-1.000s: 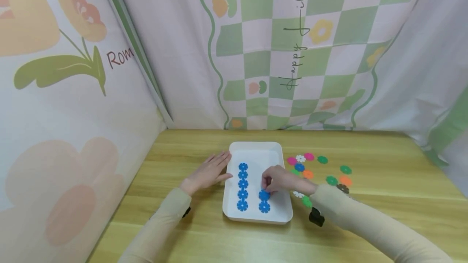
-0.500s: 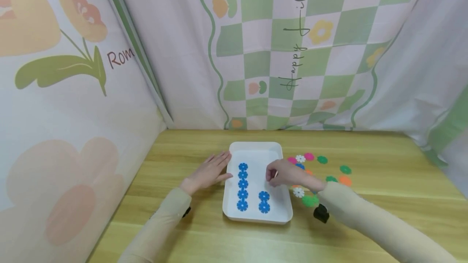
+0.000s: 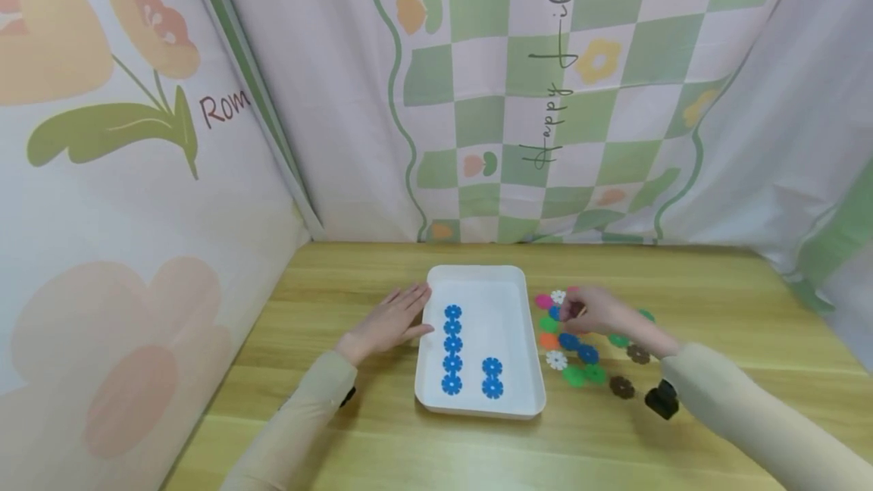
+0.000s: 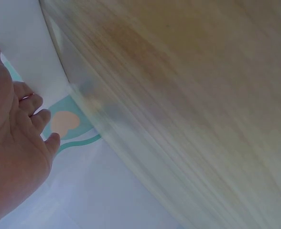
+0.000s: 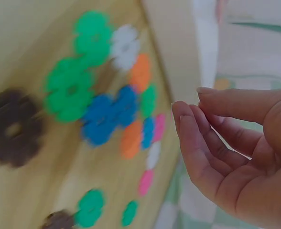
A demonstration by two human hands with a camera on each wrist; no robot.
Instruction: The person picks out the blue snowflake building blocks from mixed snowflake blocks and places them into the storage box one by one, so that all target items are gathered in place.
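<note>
A white tray (image 3: 487,305) lies on the wooden table. Several blue snowflake discs (image 3: 453,343) form a column on its left side, and two blue discs (image 3: 492,377) stand together at the lower right. My left hand (image 3: 387,323) rests with extended fingers against the tray's left rim. To the right of the tray, my right hand (image 3: 596,311) hovers over the scattered coloured discs. In the right wrist view its fingers (image 5: 193,148) and thumb are bent toward each other, and nothing shows between them. Two linked-looking blue discs (image 5: 109,114) lie below that hand.
Loose green (image 3: 574,376), white (image 3: 556,360), orange (image 3: 549,340), pink (image 3: 543,301) and brown discs (image 3: 622,387) spread over the table right of the tray. A printed curtain (image 3: 532,97) hangs behind the table, and another printed cloth (image 3: 136,211) stands at its left.
My right hand has left the two blue discs in the tray and moved right, out over the loose discs. The left hand has stayed at the rim.
</note>
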